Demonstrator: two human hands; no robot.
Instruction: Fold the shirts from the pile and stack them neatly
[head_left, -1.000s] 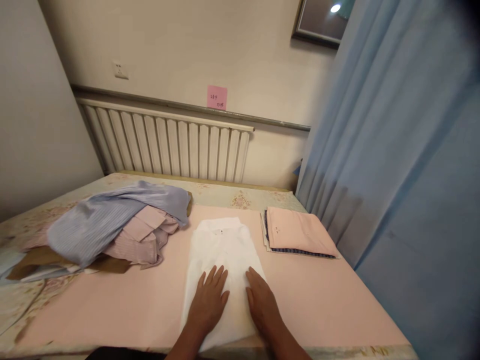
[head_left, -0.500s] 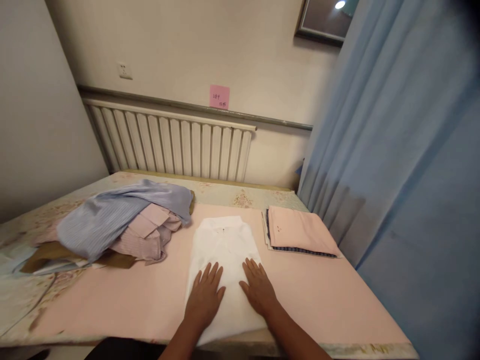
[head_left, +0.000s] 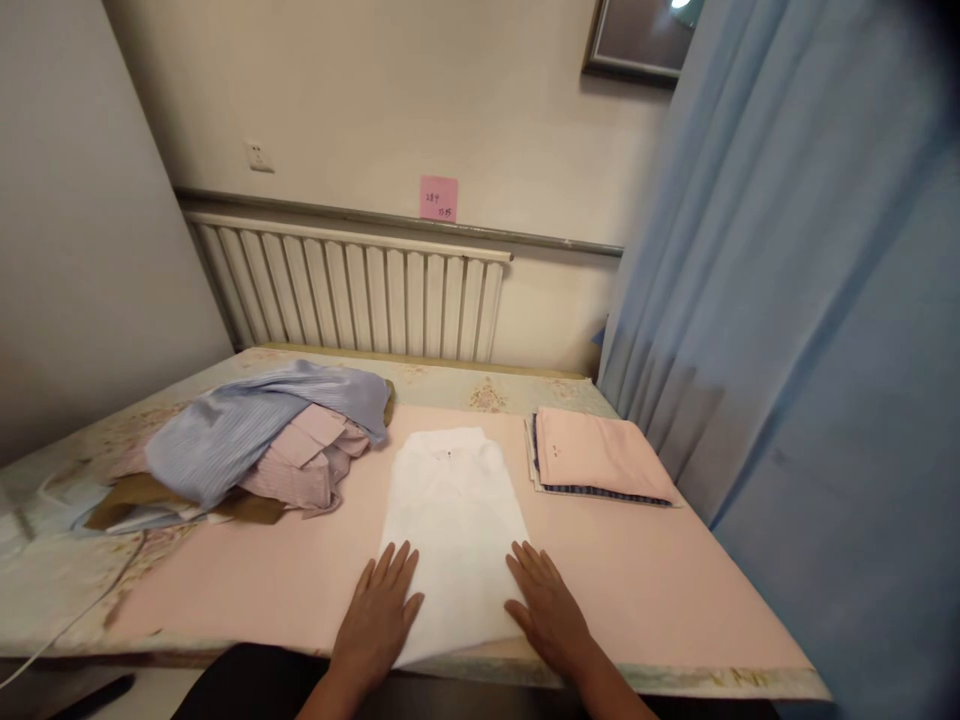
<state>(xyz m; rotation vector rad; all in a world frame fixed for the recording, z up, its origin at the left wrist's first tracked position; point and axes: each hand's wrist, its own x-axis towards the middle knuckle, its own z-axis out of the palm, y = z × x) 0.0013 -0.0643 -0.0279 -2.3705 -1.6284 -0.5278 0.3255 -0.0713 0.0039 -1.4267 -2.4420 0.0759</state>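
Note:
A white collared shirt (head_left: 454,510), folded into a long narrow shape, lies face up on the pink cloth (head_left: 300,570) with its collar pointing away from me. My left hand (head_left: 379,610) rests flat at the shirt's lower left edge, fingers stretched out and slightly apart. On the opposite edge lies my right hand (head_left: 551,610), also flat with the fingers extended, partly over the white fabric. Neither hand grips anything.
To the left sits a loose heap of clothes with a blue ribbed garment (head_left: 240,420) over a pinkish one (head_left: 307,460). A folded stack topped by a pink garment (head_left: 600,455) lies right. Behind are a radiator (head_left: 360,290) and, at right, a blue curtain (head_left: 780,300).
Both hands have slid outward from the middle of the shirt to its two side edges and a little toward me. The view has shifted slightly.

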